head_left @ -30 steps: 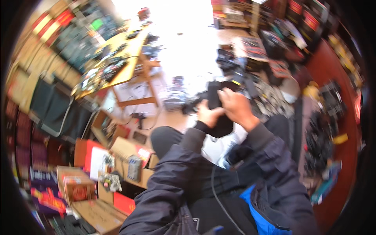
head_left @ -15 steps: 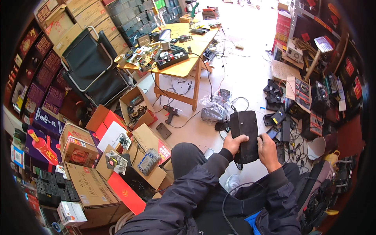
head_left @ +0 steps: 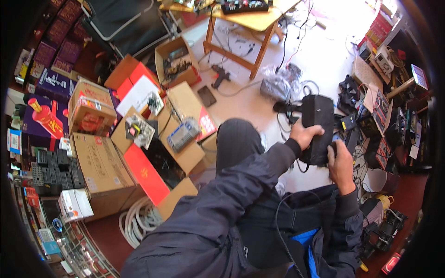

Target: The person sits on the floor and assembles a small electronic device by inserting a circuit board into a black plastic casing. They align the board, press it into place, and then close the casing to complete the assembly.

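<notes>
Over my knees I hold a black rectangular case, its long side running away from me. My left hand closes on its left edge, thumb lying across the upper face. At the near right edge, my right hand grips with curled fingers, partly hidden by the hand itself. A black cord loops beneath the case's near left corner. Another dark cable arcs over my lap. Just beyond the case, a clear plastic bag with something dark inside rests on the floor.
Open cardboard boxes and a boxed grey device crowd the left. A hot glue gun lies on the floor near the wooden table. Tangled cables and black adapters fill the right, beside a yellow-handled item. A coiled hose lies lower left.
My view has tilted down and swung left, so the surroundings sit higher and further right. Both hands keep hold of the black case, which is tilted differently and shows more of its side.
</notes>
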Available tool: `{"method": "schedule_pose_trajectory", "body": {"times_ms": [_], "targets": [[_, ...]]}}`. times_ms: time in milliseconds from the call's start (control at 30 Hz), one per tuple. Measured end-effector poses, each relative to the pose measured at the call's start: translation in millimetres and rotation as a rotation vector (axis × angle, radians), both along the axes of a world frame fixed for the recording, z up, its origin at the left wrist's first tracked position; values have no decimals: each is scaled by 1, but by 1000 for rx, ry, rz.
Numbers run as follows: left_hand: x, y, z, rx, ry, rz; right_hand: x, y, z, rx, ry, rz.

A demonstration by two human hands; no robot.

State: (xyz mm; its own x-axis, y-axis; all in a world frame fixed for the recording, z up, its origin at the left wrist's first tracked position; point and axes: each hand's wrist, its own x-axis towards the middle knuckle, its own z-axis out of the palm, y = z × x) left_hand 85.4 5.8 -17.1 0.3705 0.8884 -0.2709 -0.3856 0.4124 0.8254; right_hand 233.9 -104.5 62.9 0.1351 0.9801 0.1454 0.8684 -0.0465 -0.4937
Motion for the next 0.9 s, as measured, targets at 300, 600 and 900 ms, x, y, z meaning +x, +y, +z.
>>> {"method": "schedule_pose_trajectory", "body": {"times_ms": [300, 600, 900], "targets": [[16, -2, 18, 16, 21, 25, 15, -9, 3, -132, 78, -29], [20, 1, 16, -3, -92, 75, 22, -10, -11, -96, 269, -194], [2, 15, 9, -104, -183, -76, 6, -10, -3, 77, 130, -105]]}}
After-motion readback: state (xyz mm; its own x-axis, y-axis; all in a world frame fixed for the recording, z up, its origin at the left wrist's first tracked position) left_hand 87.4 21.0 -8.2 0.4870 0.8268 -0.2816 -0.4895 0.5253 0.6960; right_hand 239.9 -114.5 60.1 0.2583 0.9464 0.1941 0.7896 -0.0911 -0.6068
